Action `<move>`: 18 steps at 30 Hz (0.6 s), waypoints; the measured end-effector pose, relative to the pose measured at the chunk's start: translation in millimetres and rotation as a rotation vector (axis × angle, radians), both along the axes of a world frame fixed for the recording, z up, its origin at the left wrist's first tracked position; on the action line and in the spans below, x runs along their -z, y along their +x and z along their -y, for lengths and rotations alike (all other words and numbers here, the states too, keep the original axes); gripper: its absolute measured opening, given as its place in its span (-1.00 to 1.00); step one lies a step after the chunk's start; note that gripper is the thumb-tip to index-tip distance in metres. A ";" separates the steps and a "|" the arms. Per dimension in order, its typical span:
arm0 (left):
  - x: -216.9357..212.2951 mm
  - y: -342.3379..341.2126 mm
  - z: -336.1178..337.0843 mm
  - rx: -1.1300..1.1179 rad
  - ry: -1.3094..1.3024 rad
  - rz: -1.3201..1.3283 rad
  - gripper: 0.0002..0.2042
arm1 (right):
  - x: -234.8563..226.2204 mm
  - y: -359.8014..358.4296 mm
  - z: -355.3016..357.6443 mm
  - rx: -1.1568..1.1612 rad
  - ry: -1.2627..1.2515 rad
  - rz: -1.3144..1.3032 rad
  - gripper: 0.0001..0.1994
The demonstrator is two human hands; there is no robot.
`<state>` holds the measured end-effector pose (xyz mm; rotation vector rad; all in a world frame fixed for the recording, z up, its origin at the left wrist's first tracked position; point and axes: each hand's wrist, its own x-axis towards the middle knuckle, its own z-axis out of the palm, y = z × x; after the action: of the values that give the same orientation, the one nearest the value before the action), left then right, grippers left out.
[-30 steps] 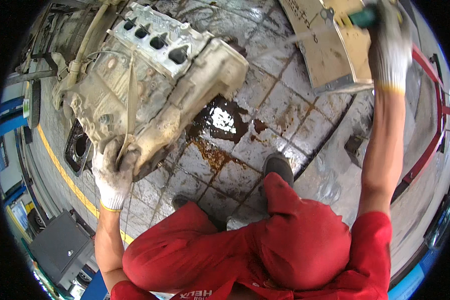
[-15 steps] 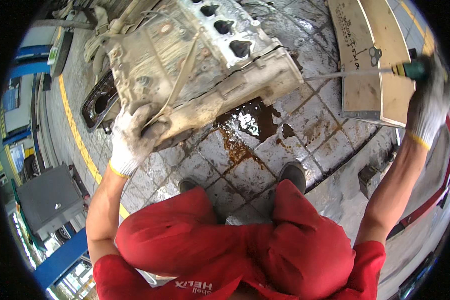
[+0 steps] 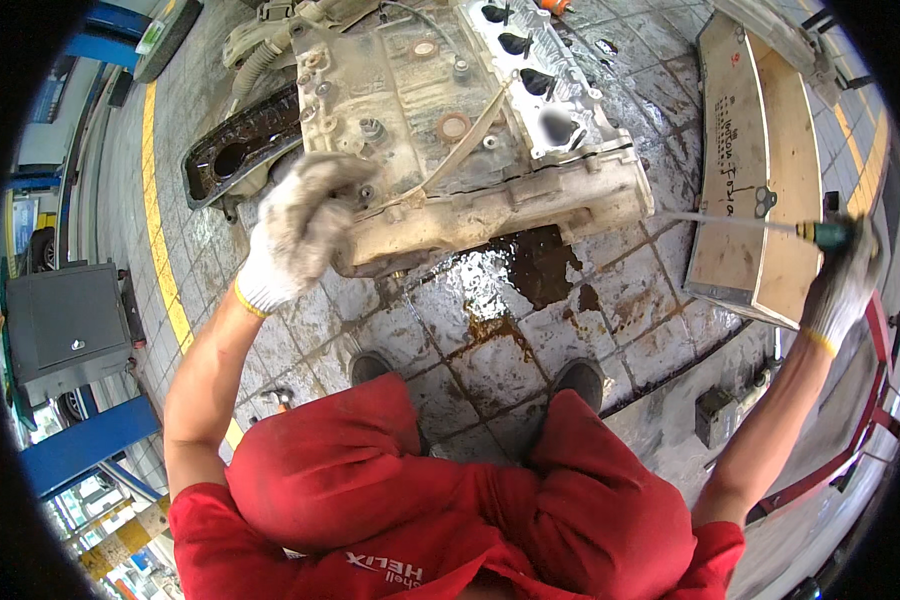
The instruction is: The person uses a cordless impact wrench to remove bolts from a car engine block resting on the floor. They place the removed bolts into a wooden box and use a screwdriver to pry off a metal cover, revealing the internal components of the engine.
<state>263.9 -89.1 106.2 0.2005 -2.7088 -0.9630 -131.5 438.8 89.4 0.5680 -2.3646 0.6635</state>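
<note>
A dirty engine block (image 3: 420, 100) with a bare metal cylinder head (image 3: 555, 95) lies on the tiled floor in front of me. My left hand (image 3: 295, 235), in a white work glove, is at the block's near left corner. Its fingers look curled but are smeared by motion. Close to them runs a long tan strip (image 3: 460, 150) across the block. Out to the right, my gloved right hand (image 3: 845, 275) is closed around the green handle of a long screwdriver (image 3: 827, 236). The shaft points left, its tip near the block's right end; contact cannot be made out.
An open wooden crate (image 3: 720, 170) stands right of the engine. Left of it lies a dark oil pan (image 3: 205, 175). Dark liquid (image 3: 545, 265) is pooled on the tiles before my boots. A grey metal cabinet (image 3: 65, 325) stands at the far left.
My left hand has shifted off its resting spot on the block's near edge, its fingers now blurred. My right hand has come lower with the screwdriver. The view has shifted too.
</note>
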 end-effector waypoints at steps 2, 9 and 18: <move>4.4 22.4 2.2 -0.154 -0.077 -0.124 -0.69 | -15.2 -1.6 6.2 0.035 0.458 -0.233 -0.53; 40.7 114.8 -12.6 -0.541 0.040 -0.153 -0.78 | 2.0 38.0 -49.4 0.151 -0.133 -0.025 -0.58; 58.6 115.7 -37.8 -0.483 0.119 -0.073 -0.83 | -100.8 13.2 -46.5 -0.031 -0.628 0.216 -0.65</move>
<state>379.6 -51.3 47.6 0.7821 -2.3665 -0.9536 -118.3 485.2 190.2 0.2596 -2.1610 1.4642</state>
